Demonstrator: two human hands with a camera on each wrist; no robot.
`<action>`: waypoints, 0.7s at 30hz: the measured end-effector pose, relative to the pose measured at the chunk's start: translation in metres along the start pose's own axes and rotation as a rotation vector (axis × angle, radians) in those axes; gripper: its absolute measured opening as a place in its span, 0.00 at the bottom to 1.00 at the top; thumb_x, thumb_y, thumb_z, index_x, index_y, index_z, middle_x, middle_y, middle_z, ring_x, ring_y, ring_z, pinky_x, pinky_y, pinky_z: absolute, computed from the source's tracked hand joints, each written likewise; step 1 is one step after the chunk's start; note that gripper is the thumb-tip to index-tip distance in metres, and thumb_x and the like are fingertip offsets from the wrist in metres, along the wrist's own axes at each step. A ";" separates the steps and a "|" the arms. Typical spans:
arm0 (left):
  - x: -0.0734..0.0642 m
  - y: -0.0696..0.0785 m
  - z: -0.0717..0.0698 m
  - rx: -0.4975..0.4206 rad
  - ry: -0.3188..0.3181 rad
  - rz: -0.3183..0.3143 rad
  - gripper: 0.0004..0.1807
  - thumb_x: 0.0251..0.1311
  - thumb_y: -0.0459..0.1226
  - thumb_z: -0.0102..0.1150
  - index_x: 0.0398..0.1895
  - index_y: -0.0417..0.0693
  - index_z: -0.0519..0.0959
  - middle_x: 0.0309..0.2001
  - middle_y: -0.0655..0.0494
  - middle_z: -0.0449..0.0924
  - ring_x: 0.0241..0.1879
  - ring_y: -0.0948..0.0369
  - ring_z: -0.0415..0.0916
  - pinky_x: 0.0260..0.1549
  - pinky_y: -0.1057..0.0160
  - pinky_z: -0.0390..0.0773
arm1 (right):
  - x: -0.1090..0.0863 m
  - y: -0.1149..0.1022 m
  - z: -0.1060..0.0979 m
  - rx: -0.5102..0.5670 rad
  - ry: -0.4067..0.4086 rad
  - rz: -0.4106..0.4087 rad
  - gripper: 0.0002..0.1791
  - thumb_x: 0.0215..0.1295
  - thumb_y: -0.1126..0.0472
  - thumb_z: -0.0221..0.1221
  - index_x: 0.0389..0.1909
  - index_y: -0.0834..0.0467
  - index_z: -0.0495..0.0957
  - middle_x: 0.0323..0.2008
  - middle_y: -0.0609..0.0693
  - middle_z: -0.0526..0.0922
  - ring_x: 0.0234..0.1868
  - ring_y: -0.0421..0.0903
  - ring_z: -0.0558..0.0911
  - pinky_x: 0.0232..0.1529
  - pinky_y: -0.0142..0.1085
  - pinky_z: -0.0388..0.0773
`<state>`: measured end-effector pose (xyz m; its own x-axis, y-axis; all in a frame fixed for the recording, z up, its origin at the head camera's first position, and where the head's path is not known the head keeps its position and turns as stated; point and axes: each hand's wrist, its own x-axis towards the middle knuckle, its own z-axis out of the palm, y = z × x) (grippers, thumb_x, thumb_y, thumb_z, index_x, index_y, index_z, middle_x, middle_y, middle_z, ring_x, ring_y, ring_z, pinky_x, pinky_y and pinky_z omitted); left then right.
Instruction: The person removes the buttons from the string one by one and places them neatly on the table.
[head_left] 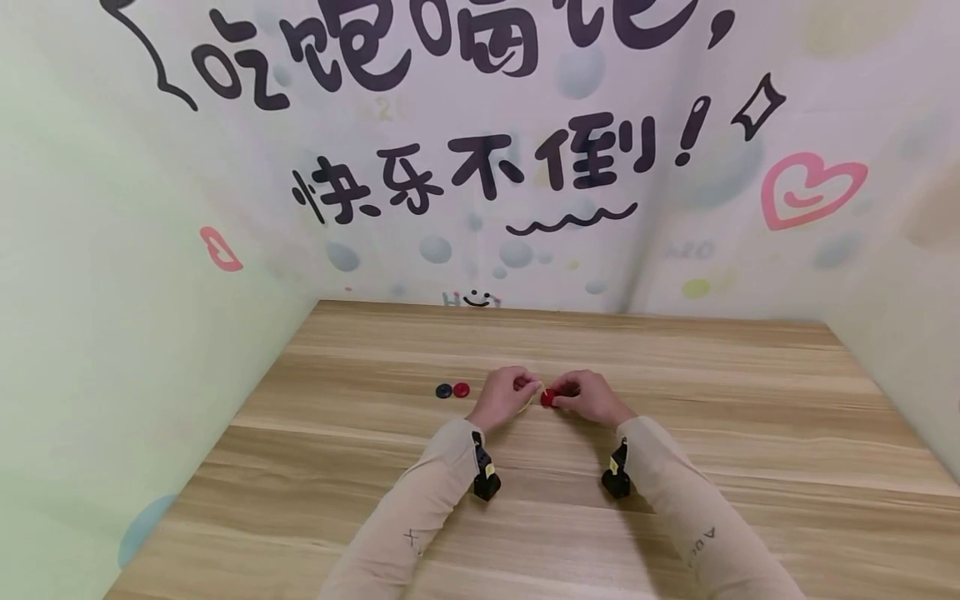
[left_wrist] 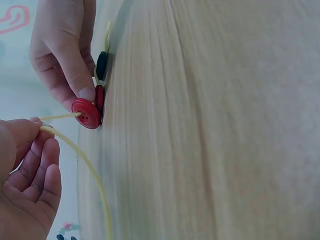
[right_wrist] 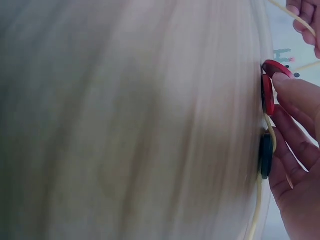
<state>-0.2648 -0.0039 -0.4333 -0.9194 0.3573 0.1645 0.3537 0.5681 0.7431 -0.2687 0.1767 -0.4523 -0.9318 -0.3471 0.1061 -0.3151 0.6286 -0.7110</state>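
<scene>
Between the thumb and fingers of my left hand [head_left: 506,396] is pinched a yellow string [left_wrist: 97,180], one length drooping toward the table. The string runs taut from these fingers into a hole of a red button [left_wrist: 86,114]. My right hand [head_left: 592,396] pinches that button by its edge, tilted up at the tabletop. Right against it is a second red button [right_wrist: 268,95], also on the string. Farther along hangs a dark button [right_wrist: 266,156], under the right hand's curled fingers; the string's tail continues past it. In the head view the right hand hides these two.
Left of the hands, a loose dark button [head_left: 444,391] and a loose red button [head_left: 461,389] lie side by side on the wooden table [head_left: 375,350]. Behind the table's far edge stands a printed white backdrop [head_left: 420,275]. Black wrist cameras [head_left: 486,483] sit at both cuffs.
</scene>
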 end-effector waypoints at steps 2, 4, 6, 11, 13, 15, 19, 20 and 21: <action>0.000 0.001 0.000 -0.001 -0.003 -0.004 0.06 0.57 0.36 0.55 0.32 0.43 0.79 0.28 0.57 0.78 0.28 0.66 0.72 0.29 0.72 0.71 | 0.001 0.000 0.001 -0.029 0.001 -0.012 0.06 0.52 0.66 0.62 0.31 0.63 0.80 0.29 0.51 0.80 0.31 0.41 0.76 0.32 0.33 0.73; 0.000 0.002 0.001 -0.005 -0.006 -0.006 0.06 0.57 0.36 0.55 0.32 0.43 0.79 0.28 0.57 0.78 0.29 0.66 0.72 0.29 0.72 0.71 | 0.002 0.000 0.002 -0.047 0.002 -0.016 0.05 0.52 0.66 0.62 0.30 0.63 0.80 0.28 0.50 0.80 0.30 0.41 0.76 0.31 0.32 0.73; 0.000 0.003 0.001 -0.010 -0.005 -0.005 0.06 0.57 0.36 0.55 0.32 0.43 0.79 0.28 0.57 0.78 0.28 0.66 0.72 0.29 0.72 0.71 | 0.002 -0.002 0.003 -0.059 0.004 -0.014 0.04 0.52 0.66 0.61 0.29 0.62 0.80 0.27 0.50 0.80 0.29 0.40 0.75 0.31 0.32 0.72; -0.001 0.003 0.000 -0.020 -0.001 0.002 0.06 0.57 0.35 0.55 0.31 0.42 0.79 0.28 0.56 0.78 0.28 0.65 0.72 0.28 0.72 0.71 | 0.002 -0.003 0.004 -0.053 0.028 -0.020 0.02 0.53 0.67 0.60 0.27 0.62 0.80 0.28 0.51 0.80 0.29 0.42 0.76 0.30 0.32 0.73; -0.002 0.001 0.000 -0.025 0.000 0.001 0.06 0.57 0.35 0.55 0.31 0.41 0.79 0.27 0.55 0.78 0.28 0.65 0.72 0.28 0.72 0.71 | 0.002 -0.003 0.005 -0.030 0.052 -0.019 0.02 0.53 0.68 0.59 0.28 0.63 0.80 0.29 0.52 0.79 0.30 0.43 0.76 0.29 0.31 0.74; -0.002 -0.001 -0.001 -0.030 0.003 0.004 0.05 0.57 0.34 0.55 0.30 0.41 0.79 0.27 0.55 0.78 0.28 0.65 0.72 0.28 0.72 0.71 | 0.001 -0.002 0.005 -0.004 0.080 -0.014 0.02 0.53 0.69 0.59 0.28 0.64 0.80 0.30 0.53 0.79 0.31 0.44 0.77 0.28 0.30 0.74; -0.004 -0.004 -0.001 -0.018 0.007 0.002 0.05 0.57 0.34 0.55 0.30 0.41 0.79 0.26 0.56 0.77 0.27 0.65 0.72 0.28 0.72 0.71 | 0.001 -0.003 0.005 0.025 0.141 -0.005 0.02 0.53 0.69 0.59 0.28 0.64 0.80 0.31 0.54 0.80 0.32 0.46 0.77 0.30 0.33 0.75; -0.004 -0.004 -0.002 -0.012 0.006 -0.003 0.05 0.57 0.35 0.55 0.30 0.41 0.79 0.26 0.55 0.77 0.27 0.65 0.72 0.28 0.72 0.71 | 0.001 -0.003 0.005 0.026 0.156 -0.011 0.03 0.53 0.69 0.59 0.27 0.65 0.80 0.31 0.54 0.80 0.33 0.47 0.77 0.32 0.34 0.75; -0.004 -0.005 -0.002 -0.008 0.004 -0.008 0.05 0.57 0.35 0.55 0.30 0.41 0.79 0.26 0.56 0.77 0.27 0.65 0.72 0.28 0.72 0.71 | 0.001 -0.003 0.004 0.026 0.172 -0.018 0.03 0.53 0.69 0.60 0.27 0.65 0.80 0.31 0.54 0.80 0.34 0.47 0.77 0.33 0.35 0.76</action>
<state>-0.2627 -0.0094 -0.4365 -0.9230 0.3498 0.1605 0.3446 0.5654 0.7493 -0.2683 0.1711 -0.4530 -0.9438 -0.2327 0.2346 -0.3294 0.6042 -0.7255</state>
